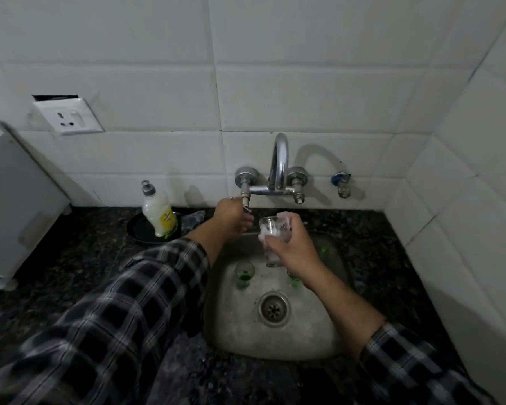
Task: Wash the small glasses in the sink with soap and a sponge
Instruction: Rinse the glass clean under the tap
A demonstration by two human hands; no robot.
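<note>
The right hand (292, 249) holds a foamy glass (272, 229) above the sink (275, 343). Its fingers (295, 226) are curled round the glass's upper half. The left hand (231, 214) is just left of that glass, with its fingers closed on the tap handle (247, 201). How firmly they grip, I cannot tell. No water shows under the spout (279, 162), which rises behind and above both hands.

The main risk is a slip. Suds coat the glass and the right fingers alike, and only one hand carries it. If the tap opens hard, the jet could knock the glass loose. It would then drop onto steel, or onto the stemmed glass (244, 274) standing below and left of the right fingers. A second stemmed glass (294, 283) stands directly under the right wrist, half hidden, so a lowered forearm could tip it over.

The held glass also sits forward of the spout's mouth. The first water may miss it and spray off the basin onto the desk (85, 258) and the checked sleeves. A gentle turn of the handle would be safer, with the glass brought under the spout first.

The soap bottle (159, 211) stands in a black dish (140, 229), well left of the left fingers. I cannot make out a sponge for certain.
</note>
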